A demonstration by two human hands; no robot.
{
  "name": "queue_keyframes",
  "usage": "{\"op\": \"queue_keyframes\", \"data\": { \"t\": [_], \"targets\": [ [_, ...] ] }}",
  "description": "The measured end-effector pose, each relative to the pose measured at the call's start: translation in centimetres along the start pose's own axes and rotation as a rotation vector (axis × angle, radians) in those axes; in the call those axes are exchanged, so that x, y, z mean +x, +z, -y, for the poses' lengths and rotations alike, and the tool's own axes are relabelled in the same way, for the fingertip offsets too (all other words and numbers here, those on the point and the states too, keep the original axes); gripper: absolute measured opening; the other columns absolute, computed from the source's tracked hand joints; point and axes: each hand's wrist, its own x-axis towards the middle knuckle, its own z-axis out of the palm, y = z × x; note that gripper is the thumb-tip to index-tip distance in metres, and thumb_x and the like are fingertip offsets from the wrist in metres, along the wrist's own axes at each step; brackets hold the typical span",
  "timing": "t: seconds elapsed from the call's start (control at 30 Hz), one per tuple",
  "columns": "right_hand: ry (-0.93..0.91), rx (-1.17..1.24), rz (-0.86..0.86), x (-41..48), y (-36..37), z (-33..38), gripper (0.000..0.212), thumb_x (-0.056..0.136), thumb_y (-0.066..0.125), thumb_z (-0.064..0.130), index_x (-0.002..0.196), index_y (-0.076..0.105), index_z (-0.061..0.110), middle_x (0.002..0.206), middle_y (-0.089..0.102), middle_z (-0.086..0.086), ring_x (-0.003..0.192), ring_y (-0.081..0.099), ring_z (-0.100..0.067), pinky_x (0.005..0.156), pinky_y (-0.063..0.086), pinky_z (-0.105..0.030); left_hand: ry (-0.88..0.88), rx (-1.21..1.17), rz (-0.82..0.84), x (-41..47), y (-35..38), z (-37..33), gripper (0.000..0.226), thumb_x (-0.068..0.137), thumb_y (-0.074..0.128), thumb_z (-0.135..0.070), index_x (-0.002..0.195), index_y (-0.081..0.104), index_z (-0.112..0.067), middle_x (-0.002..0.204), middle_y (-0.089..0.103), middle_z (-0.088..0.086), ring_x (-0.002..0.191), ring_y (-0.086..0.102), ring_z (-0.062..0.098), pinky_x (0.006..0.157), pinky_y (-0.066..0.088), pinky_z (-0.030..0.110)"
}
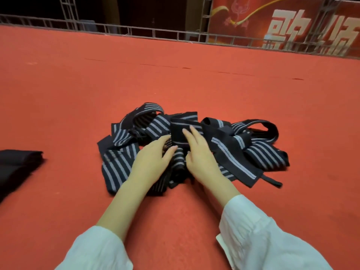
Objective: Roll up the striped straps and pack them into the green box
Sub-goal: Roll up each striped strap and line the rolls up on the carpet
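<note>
A tangled heap of dark straps with pale stripes (243,152) lies on the red carpet at the middle of the view. Both my hands rest on the middle of the heap. My left hand (153,158) lies palm down on the straps, fingers fairly straight and pointing right. My right hand (198,152) lies beside it, its fingers stretched over a dark strap section (178,131). Whether either thumb pinches the cloth is hidden. No green box is in view.
A folded black cloth (17,166) lies at the left edge. The red carpet (175,75) spreads wide around the heap. A metal truss rail (136,33) and a red banner (292,22) stand at the far back.
</note>
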Motion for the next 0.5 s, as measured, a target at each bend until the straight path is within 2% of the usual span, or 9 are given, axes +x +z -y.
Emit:
{"op": "queue_keyframes", "data": {
  "t": [0.1,0.17,0.23,0.3,0.37,0.43,0.5],
  "targets": [
    [-0.045,-0.148,0.000,2.6,0.6,-0.8,0.081,0.087,0.055,0.000,0.153,0.011,0.010,0.162,0.004,-0.009,0.149,0.001,-0.025,0.121,0.001,-0.037,-0.035,0.065,0.024,0.9,1.0,-0.4,0.059,0.094,0.051,-0.048,0.148,0.034,-0.030,0.119,0.050,0.002,0.112,0.049,0.018,0.089,0.044,0.031],
    [-0.057,-0.259,0.030,3.7,0.5,-1.4,0.087,0.085,0.057,0.003,0.154,0.006,0.012,0.161,0.010,-0.008,0.149,0.004,-0.024,0.119,-0.003,-0.039,-0.070,0.111,0.024,0.8,2.2,-0.5,0.065,0.094,0.050,-0.050,0.151,0.027,-0.030,0.117,0.040,0.002,0.113,0.040,0.018,0.089,0.041,0.028],
    [-0.067,-0.280,0.021,3.9,0.2,-1.8,0.081,0.081,0.057,0.004,0.152,0.018,0.008,0.148,0.035,-0.010,0.140,0.025,-0.026,0.119,0.002,-0.037,-0.064,0.115,-0.002,0.4,3.0,-0.3,0.066,0.094,0.049,-0.051,0.152,0.025,-0.031,0.112,0.035,0.000,0.108,0.036,0.016,0.087,0.032,0.022],
    [-0.058,-0.257,-0.038,3.4,-0.1,-1.9,0.066,0.078,0.057,0.004,0.142,0.038,0.005,0.129,0.051,-0.011,0.122,0.041,-0.029,0.113,0.016,-0.033,-0.042,0.101,-0.020,0.2,3.5,0.1,0.065,0.094,0.048,-0.051,0.152,0.025,-0.032,0.109,0.033,-0.001,0.105,0.034,0.015,0.086,0.028,0.020],
    [-0.010,-0.215,-0.110,2.3,-0.6,-2.0,0.049,0.076,0.056,0.004,0.125,0.052,0.005,0.112,0.059,-0.010,0.105,0.048,-0.031,0.098,0.030,-0.034,-0.050,0.089,-0.011,0.3,3.7,0.3,0.063,0.094,0.048,-0.053,0.150,0.028,-0.033,0.109,0.033,-0.002,0.103,0.031,0.014,0.086,0.029,0.021],
    [0.063,-0.133,-0.149,0.9,-1.3,-2.0,0.041,0.074,0.055,0.003,0.114,0.056,0.006,0.103,0.060,-0.008,0.098,0.049,-0.029,0.090,0.033,-0.034,-0.056,0.089,-0.013,0.4,3.8,0.5,0.060,0.093,0.047,-0.055,0.148,0.033,-0.036,0.109,0.032,-0.003,0.099,0.027,0.012,0.087,0.031,0.022],
    [0.096,-0.104,-0.107,-0.2,-2.0,-2.2,0.040,0.073,0.057,0.004,0.113,0.055,0.007,0.098,0.059,-0.007,0.096,0.050,-0.029,0.085,0.035,-0.035,-0.039,0.109,-0.016,0.6,3.8,0.5,0.055,0.094,0.046,-0.055,0.146,0.039,-0.038,0.107,0.032,-0.004,0.098,0.028,0.013,0.088,0.033,0.023]
  ]
}}
